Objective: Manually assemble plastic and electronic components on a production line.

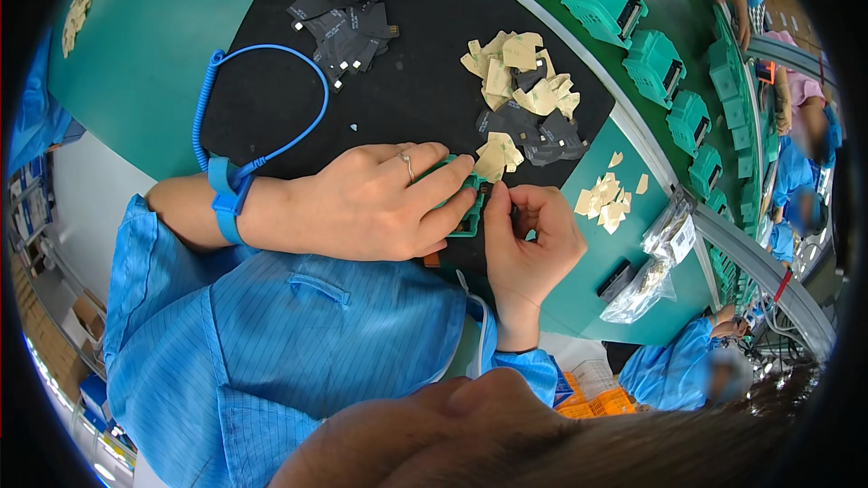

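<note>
My left hand (389,203) lies over a green plastic housing (467,217), its fingers closed round it and hiding most of it. A ring is on that hand, and a blue wrist strap (229,200) with a coiled blue cord (201,117) circles the wrist. At the housing's right edge my right hand (535,239) has thumb and forefinger pinched; what sits between the tips is too small to tell. Just beyond the fingertips lies a tan backing-paper piece (495,157). A small orange-brown tab (432,260) shows below the housing.
On the black mat (398,99) lie a pile of dark flat pieces (348,23) and a heap of tan paper pieces (520,72) above more dark pieces (542,131). Paper scraps (604,201) and a clear bag (644,294) lie right. Beyond a metal rail, green housings (653,63) stand lined up; co-workers sit farther off.
</note>
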`<state>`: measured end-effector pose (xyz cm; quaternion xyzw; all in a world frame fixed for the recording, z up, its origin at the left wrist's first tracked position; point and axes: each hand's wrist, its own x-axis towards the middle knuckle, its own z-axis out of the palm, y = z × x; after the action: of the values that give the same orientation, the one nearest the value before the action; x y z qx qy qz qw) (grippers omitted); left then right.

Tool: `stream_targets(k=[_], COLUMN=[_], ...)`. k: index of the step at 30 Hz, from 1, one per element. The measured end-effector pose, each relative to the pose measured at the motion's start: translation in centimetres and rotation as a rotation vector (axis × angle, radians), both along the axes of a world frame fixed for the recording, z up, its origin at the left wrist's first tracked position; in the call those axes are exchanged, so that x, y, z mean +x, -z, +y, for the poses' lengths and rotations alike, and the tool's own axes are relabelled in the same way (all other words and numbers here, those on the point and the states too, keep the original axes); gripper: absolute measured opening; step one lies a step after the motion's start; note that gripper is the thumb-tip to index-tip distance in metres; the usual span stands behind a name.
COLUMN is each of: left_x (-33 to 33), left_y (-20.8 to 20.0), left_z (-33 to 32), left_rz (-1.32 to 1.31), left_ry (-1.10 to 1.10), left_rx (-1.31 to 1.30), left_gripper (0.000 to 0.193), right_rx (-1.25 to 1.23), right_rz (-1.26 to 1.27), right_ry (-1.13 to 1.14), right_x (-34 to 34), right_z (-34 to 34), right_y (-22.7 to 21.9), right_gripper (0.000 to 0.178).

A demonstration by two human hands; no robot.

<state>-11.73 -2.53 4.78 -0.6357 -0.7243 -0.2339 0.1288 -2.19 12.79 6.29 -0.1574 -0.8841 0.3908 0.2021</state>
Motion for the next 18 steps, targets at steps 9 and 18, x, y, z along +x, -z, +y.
stream_targets(k=[9, 18], left_x=[-0.20, -0.50], left_y=[0.36, 0.13], left_z=[-0.01, -0.07], left_rz=[0.012, -0.030], left_ry=[-0.007, 0.000], left_rx=[0.013, -0.071], left_gripper=[0.044, 0.049], right_rx=[-0.011, -0.005], right_rz=[-0.037, -0.062], right_ry=[0.006, 0.011], right_x=[-0.26, -0.58], right_z=[-0.20, -0.12], right_y=[0.20, 0.29], right_gripper=[0.014, 0.014])
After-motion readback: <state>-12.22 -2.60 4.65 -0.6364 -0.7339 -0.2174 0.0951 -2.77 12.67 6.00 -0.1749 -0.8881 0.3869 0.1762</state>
